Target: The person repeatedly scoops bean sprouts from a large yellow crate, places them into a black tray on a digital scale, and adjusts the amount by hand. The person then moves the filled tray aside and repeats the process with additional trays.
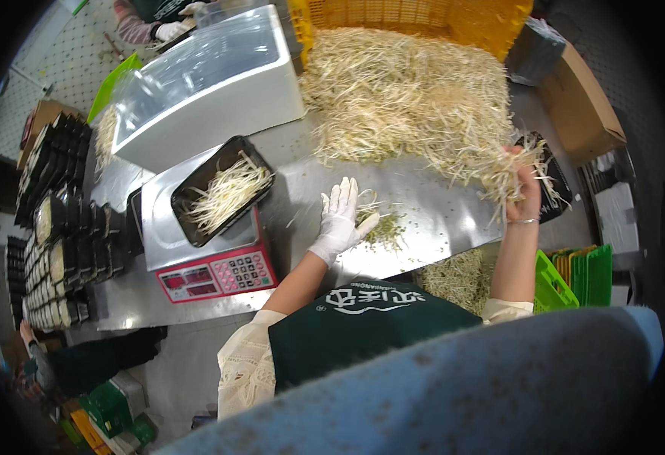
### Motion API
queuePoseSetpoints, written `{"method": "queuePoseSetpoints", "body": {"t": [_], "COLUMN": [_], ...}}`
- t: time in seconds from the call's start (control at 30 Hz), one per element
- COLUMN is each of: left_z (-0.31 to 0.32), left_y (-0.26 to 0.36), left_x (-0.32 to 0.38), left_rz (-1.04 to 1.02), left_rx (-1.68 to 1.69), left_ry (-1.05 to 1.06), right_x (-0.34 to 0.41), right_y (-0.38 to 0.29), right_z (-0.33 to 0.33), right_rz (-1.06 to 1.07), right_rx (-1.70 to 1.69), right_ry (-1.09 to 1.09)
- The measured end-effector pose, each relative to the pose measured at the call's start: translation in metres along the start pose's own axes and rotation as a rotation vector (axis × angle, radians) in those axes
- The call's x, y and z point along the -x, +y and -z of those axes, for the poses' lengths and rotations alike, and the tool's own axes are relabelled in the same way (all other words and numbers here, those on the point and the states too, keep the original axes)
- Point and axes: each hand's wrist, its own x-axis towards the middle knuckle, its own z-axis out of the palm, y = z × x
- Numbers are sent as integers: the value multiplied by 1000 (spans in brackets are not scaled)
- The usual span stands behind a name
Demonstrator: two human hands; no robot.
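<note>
My left hand (339, 220), in a white glove, rests on the steel table (295, 187) with its fingers spread. Next to its thumb lies a small heap of sprout scraps and green seed hulls (384, 228). At the right edge of a large pile of bean sprouts (412, 102), my bare right hand (525, 185) grips a bunch of sprouts (503, 176). Just beyond that hand, a black plastic tray (549, 170) is partly covered by it. A second black tray (181, 196), partly filled with sprouts (230, 190), sits tilted on a digital scale (210, 278).
A white foam box (213, 108) holding clear plastic stands behind the scale. Stacked packed trays (76, 244) line the left side. A yellow crate (395, 17) backs the pile, with a cardboard box (582, 105) to its right. Another person's gloved hand (172, 30) works at the far side.
</note>
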Motion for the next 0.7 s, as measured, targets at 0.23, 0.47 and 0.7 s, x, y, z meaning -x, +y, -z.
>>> {"method": "queuePoseSetpoints", "body": {"t": [0.23, 0.47, 0.7], "left_z": [-17, 32, 34], "left_y": [40, 18, 20], "left_x": [-6, 41, 43], "left_rz": [-12, -154, -70], "left_rx": [309, 315, 261], "left_ry": [-154, -21, 35], "right_x": [-24, -11, 27], "right_y": [-166, -110, 106], "right_z": [87, 69, -12], "right_rz": [340, 327, -108], "right_rx": [748, 2134, 1552], "right_ry": [241, 262, -502]}}
